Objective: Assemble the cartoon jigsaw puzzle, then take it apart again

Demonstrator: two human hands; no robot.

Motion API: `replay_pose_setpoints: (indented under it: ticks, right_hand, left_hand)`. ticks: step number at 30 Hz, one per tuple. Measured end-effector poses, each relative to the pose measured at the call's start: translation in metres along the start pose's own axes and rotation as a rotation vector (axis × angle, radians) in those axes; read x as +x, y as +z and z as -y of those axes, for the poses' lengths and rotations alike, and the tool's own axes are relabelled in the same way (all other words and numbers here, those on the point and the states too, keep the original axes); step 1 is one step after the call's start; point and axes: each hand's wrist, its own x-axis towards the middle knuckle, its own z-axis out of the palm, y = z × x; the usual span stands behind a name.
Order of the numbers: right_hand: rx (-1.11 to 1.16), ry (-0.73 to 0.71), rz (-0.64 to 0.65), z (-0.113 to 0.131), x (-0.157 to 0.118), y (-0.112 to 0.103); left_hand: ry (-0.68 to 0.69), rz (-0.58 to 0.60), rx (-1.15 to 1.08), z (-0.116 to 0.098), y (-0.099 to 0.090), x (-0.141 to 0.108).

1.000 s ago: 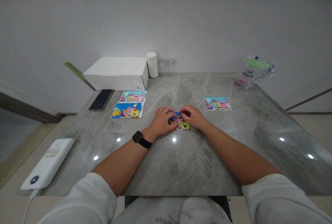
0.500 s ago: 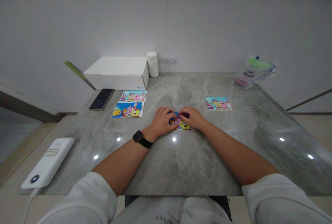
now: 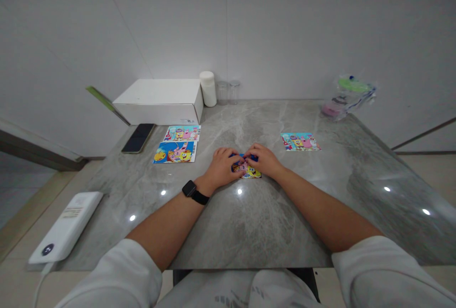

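As the left hand [image 3: 223, 169] curls over the card [image 3: 254, 173] and the right hand [image 3: 266, 160] bends in at its far edge, both partly hide it on the bench [image 3: 270, 217], each grip's pinch impossible to tell, with 2 prints [image 3: 176, 152] leftward and 1 rightward

You have four cartoon picture cards [image 3: 183, 133] [image 3: 175, 152] [image 3: 301, 141] [image 3: 252, 172] on one grey table [image 3: 256, 232] — plus two clear glasses [image 3: 223, 93] [image 3: 234, 92], one white box [image 3: 156, 102] and one white bottle [image 3: 208, 90]. You also have one phone [image 3: 138, 138], one white power bank [image 3: 67, 226], one cable [image 3: 40, 280], one black watch [image 3: 190, 189], one plastic bag [image 3: 347, 98] and one thin green-edged piece [image 3: 100, 98].
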Motion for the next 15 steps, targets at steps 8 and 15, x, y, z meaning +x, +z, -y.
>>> replay_pose_setpoints:
  ticks: [8, 15]
  right_hand:
    - [-0.038, 0.059, -0.095, -0.0022, -0.0004, -0.0082]
    - [-0.039, -0.014, -0.016, -0.0007, -0.0029, -0.0074]
  left_hand:
    - [0.007, 0.019, 0.002, -0.0015, -0.0032, 0.0007]
    - [0.014, 0.014, 0.004, -0.0018, -0.0021, 0.0000]
